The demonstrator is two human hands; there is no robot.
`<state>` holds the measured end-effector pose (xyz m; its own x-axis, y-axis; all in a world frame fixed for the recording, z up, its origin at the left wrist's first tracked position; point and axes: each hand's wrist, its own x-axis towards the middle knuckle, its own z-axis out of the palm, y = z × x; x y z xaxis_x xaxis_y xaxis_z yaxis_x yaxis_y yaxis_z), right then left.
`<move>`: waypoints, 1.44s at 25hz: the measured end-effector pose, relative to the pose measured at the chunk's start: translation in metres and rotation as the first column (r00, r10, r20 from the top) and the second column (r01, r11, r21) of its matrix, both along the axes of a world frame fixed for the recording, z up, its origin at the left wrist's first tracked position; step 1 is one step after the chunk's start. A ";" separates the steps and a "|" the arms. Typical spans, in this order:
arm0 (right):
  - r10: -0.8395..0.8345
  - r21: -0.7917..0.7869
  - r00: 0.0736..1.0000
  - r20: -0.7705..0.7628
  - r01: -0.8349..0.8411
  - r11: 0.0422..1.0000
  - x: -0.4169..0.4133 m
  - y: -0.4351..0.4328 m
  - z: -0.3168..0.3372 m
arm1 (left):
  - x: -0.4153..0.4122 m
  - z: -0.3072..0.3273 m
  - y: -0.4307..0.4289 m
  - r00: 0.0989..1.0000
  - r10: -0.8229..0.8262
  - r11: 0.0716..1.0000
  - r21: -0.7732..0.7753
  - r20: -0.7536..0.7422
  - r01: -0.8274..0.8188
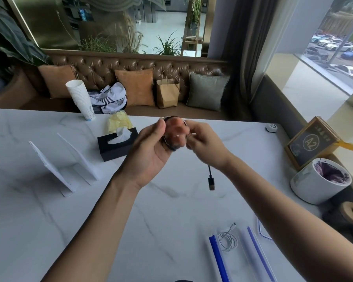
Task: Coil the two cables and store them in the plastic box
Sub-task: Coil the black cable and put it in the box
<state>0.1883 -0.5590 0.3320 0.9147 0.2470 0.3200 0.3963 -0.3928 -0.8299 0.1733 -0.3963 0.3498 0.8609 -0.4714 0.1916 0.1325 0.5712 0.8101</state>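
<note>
Black cable [170, 147] coils round our left hand's [151, 151] curled fingers. Our right hand [204, 142] pinches its strand, plug [211, 183] dangling below.

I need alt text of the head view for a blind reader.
Two hands above a white marble table wind a black cable into a coil: the left hand holds the loops, the right hand pinches the cable, and its USB plug dangles. A coiled white cable lies in a clear plastic box.
</note>
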 end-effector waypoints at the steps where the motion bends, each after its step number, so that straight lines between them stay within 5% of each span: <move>1: -0.015 -0.029 0.999 -0.035 0.014 0.999 -0.003 0.002 -0.005 | 0.003 0.000 -0.001 0.999 0.033 0.999 -0.033 0.018 -0.033; 4: -0.015 -0.124 0.993 -0.115 0.001 0.992 -0.014 0.006 -0.016 | 0.014 -0.004 -0.001 0.971 0.208 0.978 -0.013 0.114 -0.208; 7: -0.030 -0.181 0.991 -0.131 0.005 0.983 -0.018 0.005 -0.018 | 0.022 -0.010 0.003 0.870 0.378 0.869 0.202 0.318 -0.452; 11: -0.052 -0.274 0.996 -0.069 0.031 0.961 -0.020 -0.002 -0.005 | 0.025 -0.019 0.011 0.719 0.207 0.533 0.539 0.663 -0.652; 14: -0.030 -0.184 0.997 -0.069 0.017 0.983 -0.023 -0.007 0.010 | 0.028 -0.024 0.017 0.682 0.125 0.375 0.602 0.720 -0.705; 20: 0.077 0.204 0.995 -0.062 -0.062 0.977 -0.023 -0.014 0.045 | 0.016 -0.016 0.018 0.954 -0.077 0.731 0.667 0.289 -0.143; 24: 0.020 0.322 0.999 0.037 -0.031 0.946 -0.014 -0.003 0.047 | 0.004 -0.008 0.014 0.953 -0.250 0.863 0.487 0.174 0.137; 28: 0.107 0.372 0.969 -0.222 -0.017 0.928 -0.013 0.008 0.039 | 0.001 -0.005 0.007 0.957 -0.282 0.901 0.363 0.074 0.237; 32: -0.050 0.310 0.979 -0.196 0.110 0.944 -0.014 0.009 0.031 | -0.001 -0.008 0.008 0.973 -0.228 0.914 0.351 0.028 0.204; 36: -0.246 0.310 0.965 -0.090 0.262 0.914 -0.013 0.010 0.020 | 0.000 -0.013 -0.003 0.956 0.012 0.779 0.596 0.293 -0.193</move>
<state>0.1753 -0.5488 0.3518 0.9493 -0.1032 0.2970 0.2745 -0.1883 -0.9430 0.1736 -0.3988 0.3365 0.8717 -0.4766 0.1142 -0.1623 -0.0609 0.9849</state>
